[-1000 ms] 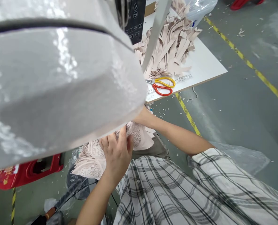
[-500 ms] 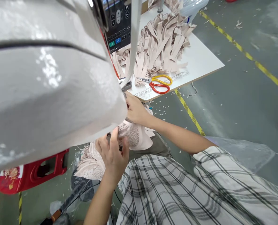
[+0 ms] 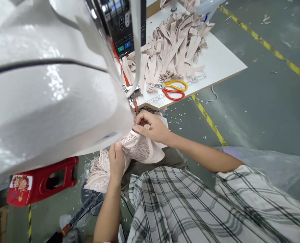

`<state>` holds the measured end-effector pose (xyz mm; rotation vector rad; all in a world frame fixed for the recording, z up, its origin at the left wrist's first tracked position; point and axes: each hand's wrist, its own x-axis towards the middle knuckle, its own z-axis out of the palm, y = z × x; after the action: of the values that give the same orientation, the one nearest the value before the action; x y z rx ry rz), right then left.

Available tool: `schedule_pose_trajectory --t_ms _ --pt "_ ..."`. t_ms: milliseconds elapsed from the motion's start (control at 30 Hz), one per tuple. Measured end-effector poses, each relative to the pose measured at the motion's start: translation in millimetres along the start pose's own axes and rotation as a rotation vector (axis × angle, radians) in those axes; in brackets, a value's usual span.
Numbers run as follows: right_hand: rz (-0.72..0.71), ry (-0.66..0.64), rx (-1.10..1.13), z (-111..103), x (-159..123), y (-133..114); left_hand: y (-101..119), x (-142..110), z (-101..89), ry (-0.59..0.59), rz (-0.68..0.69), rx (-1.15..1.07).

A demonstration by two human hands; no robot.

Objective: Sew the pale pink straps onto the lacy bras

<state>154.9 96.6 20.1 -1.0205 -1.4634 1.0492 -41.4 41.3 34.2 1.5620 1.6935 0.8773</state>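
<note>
A pale pink perforated lace piece (image 3: 140, 150) hangs just below the white sewing machine head (image 3: 51, 98). My left hand (image 3: 116, 162) grips its lower left edge, thumb on top. The fingers of my right hand (image 3: 151, 126) pinch its upper edge close to the machine's metal presser foot (image 3: 131, 92). More of the same pink lace pieces (image 3: 98, 173) lie stacked on my lap under my left hand.
A white table (image 3: 221, 67) carries a heap of pink strips (image 3: 172, 50) and orange and yellow scissors (image 3: 174, 91). The machine's control panel (image 3: 124, 27) is above. A red plastic stool (image 3: 46, 180) stands on the grey floor at left. Yellow floor tape (image 3: 210, 123) runs past.
My right hand has come down from the presser foot to the top of the lace piece. My left hand has shifted left and closed on its edge. The view has tilted slightly.
</note>
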Motion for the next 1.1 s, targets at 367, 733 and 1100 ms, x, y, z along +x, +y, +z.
schedule_pose_trajectory --t_ms 367,733,1100 --pt "-0.032 -0.052 -0.011 -1 -10 -2 5 3 -1.4 0.269 -0.072 -0.113" --pt "0.026 -0.081 -0.050 -6 -17 -2 14 9 0.0 0.383 -0.092 -0.346" --pt "0.234 -0.062 -0.004 6 -41 -28 16 -8 -4.7 0.165 -0.019 -0.302"
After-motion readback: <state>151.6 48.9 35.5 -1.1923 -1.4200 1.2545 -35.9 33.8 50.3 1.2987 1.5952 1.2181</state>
